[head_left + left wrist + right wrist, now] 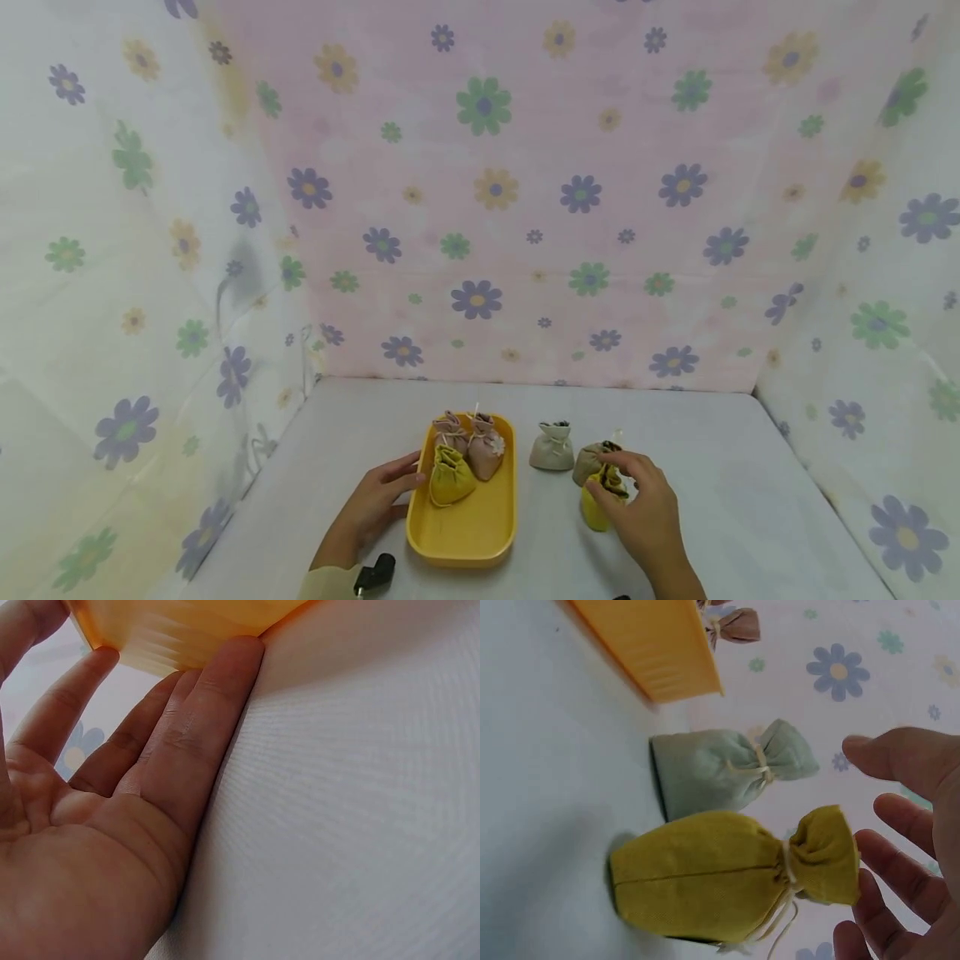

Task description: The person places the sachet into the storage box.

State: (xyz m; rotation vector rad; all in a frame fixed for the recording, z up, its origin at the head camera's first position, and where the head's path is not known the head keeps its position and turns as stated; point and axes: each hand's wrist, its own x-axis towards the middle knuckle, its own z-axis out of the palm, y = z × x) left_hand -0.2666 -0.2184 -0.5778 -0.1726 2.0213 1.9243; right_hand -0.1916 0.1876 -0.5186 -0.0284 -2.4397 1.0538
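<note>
The yellow tray point(465, 537) holds two pinkish-brown pouches point(486, 454) and a yellow-green pouch point(452, 479). My left hand point(378, 504) rests at the tray's left side; in the left wrist view, fingertips of the left hand point(172, 765) touch its wall. Right of the tray, my right hand point(648, 512) is at the top of a yellow pouch point(595, 510). In the right wrist view, the fingers of the right hand point(907, 862) are spread around the neck end of the upright yellow pouch point(705, 874), not closed on it.
A pale grey-green pouch point(552, 450) stands right of the tray, and a brown pouch point(587, 465) is just behind the yellow one. A black object point(378, 573) is by my left wrist. Flowered cloth walls point(480, 250) surround the white table point(750, 500).
</note>
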